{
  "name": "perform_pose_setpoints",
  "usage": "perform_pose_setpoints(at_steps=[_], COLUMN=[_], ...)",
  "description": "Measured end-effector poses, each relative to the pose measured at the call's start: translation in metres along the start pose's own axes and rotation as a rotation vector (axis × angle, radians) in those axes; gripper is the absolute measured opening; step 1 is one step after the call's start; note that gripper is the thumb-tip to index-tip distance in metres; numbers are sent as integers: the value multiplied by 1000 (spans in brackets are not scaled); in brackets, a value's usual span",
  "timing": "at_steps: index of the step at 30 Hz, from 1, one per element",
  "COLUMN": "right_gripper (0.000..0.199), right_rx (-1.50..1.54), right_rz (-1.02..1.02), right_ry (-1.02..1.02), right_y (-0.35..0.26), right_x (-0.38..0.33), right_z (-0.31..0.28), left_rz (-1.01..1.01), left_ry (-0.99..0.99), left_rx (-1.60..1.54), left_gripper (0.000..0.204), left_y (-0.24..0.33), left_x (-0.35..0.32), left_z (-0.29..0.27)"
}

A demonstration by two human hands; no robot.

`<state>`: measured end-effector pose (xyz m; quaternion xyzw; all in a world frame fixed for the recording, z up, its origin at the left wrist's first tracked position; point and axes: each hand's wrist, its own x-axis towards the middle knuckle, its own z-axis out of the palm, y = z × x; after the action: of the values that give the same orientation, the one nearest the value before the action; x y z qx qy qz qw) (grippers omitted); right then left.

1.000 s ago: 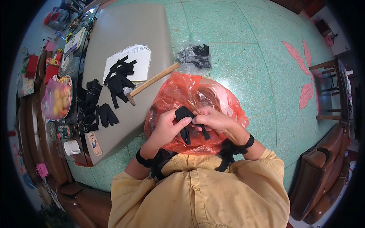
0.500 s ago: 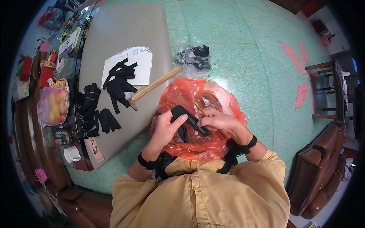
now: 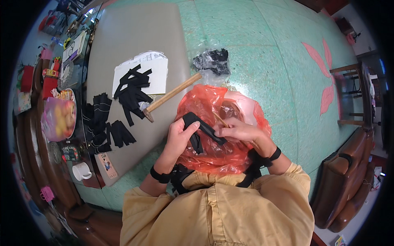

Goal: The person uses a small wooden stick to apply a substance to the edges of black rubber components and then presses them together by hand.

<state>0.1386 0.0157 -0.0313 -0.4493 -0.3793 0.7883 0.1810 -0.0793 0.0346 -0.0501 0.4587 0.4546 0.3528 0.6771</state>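
Observation:
A folded black fabric strip point(image 3: 205, 128) is stretched between my two hands, over a red plastic bag point(image 3: 213, 160) spread across my lap. My left hand point(image 3: 179, 137) pinches its upper left end with the thumb on top, and a loose tail hangs below. At the strip's lower right end, my right hand point(image 3: 242, 131) is closed and somewhat blurred. A thin wooden stick point(image 3: 220, 119) also runs through the right hand's grip. What the stick's lower part does behind the fingers is hard to see.
On the grey bench at left lie a wooden-handled hammer point(image 3: 174, 92), white paper point(image 3: 159, 78) under a pile of black strips point(image 3: 133, 92), and more black bundles point(image 3: 119, 133). A white mug point(image 3: 81, 171) stands near the bench corner. A clear bag with black contents point(image 3: 214, 62) lies beyond my lap.
The whole view has shifted slightly, so the bench and its things appear a little farther right. Both hands keep hold of the strip, with the right hand slightly moved.

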Motion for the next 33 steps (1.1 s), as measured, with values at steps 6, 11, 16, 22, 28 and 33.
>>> perform_pose_setpoints(at_steps=[6,11,16,22,28,33], right_gripper=[12,12,9,7,6,9], right_rx=[32,79,160,-4,142,-117], right_rz=[-151,-129,-142,-395,-178,-500], right_ry=[67,46,93,190,70,276], right_y=[5,-1,18,24,15,14], right_x=[10,-2,-9,-18,-29,-28], right_z=[-2,-2,3,-3,-11,-4], left_rz=[-208,-206,-109,-83,-218,-97], left_ry=[-191,-261,-67,45,-114,49], left_rx=[-193,-186,-208,1,-200,-156], left_gripper=[14,11,10,10,8,8], left_y=[11,15,9,9,14,3], left_x=[-2,-5,-15,-17,-15,-17], left_z=[-8,2,31,48,45,55])
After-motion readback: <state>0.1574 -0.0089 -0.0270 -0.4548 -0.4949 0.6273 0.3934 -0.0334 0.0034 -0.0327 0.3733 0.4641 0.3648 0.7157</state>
